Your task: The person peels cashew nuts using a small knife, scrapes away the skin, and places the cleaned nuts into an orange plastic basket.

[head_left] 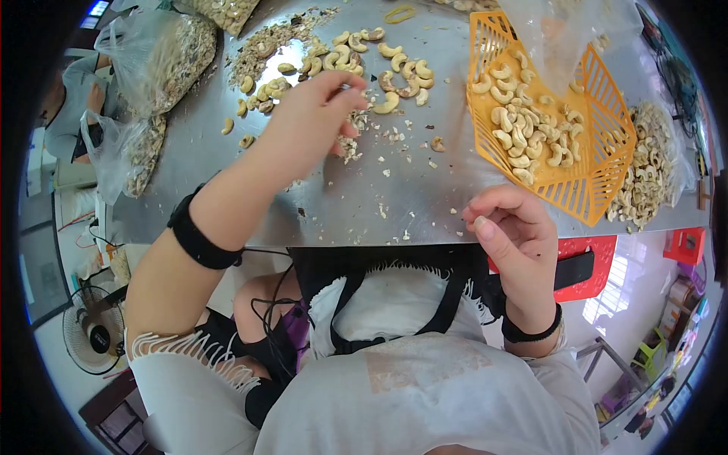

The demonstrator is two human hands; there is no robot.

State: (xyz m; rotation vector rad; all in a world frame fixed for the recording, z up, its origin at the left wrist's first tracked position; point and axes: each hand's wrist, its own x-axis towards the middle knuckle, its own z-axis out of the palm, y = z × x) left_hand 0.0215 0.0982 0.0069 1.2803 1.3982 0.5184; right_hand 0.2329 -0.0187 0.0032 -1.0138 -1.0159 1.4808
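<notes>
My left hand reaches across the metal table, palm down, with bent fingers apart over a patch of pale crumbs. I see nothing held in it. Just beyond its fingertips lie loose cashews, some with brown patches, and more cashews lie left of it. My right hand hovers at the table's front edge, fingers curled and thumb apart from them, with no item visible between. It is nearest to an orange slotted plastic basket, which holds many whole cashews.
Plastic bags of nut pieces stand at the left edge. Fine brown bits are heaped at the back. Right of the basket is a bag of cashews. A red stool is under the table's right side; a fan stands at left.
</notes>
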